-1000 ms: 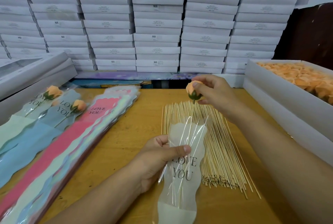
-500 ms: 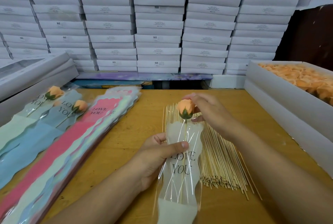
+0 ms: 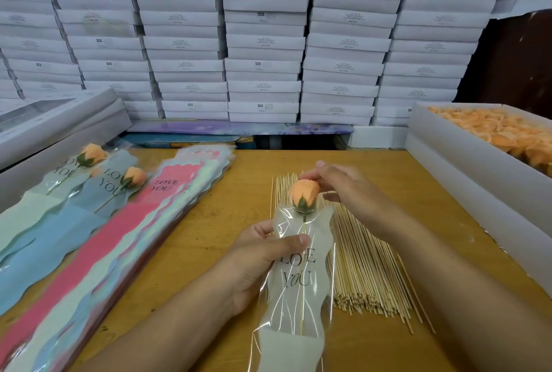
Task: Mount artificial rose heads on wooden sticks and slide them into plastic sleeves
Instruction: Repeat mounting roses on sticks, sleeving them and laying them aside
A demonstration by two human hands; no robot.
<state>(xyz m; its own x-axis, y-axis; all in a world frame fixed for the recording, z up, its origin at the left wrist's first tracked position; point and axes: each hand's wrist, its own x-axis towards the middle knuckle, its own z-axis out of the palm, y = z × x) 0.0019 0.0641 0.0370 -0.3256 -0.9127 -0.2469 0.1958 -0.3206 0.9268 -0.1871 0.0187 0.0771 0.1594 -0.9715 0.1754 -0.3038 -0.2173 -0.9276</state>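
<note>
Left of the bundle of wooden sticks on the table, a stack of coloured sleeves is laid out, with two sleeved roses at its far left. Just left of the bundle and partly over it, a clear "LOVE YOU" sleeve is pinched by the left hand, and the peach rose head is seen at the sleeve's mouth, its stick inside. The rose head is touched by the loosely spread fingers of the right hand, and to the right of the bundle a white box of rose heads is placed.
</note>
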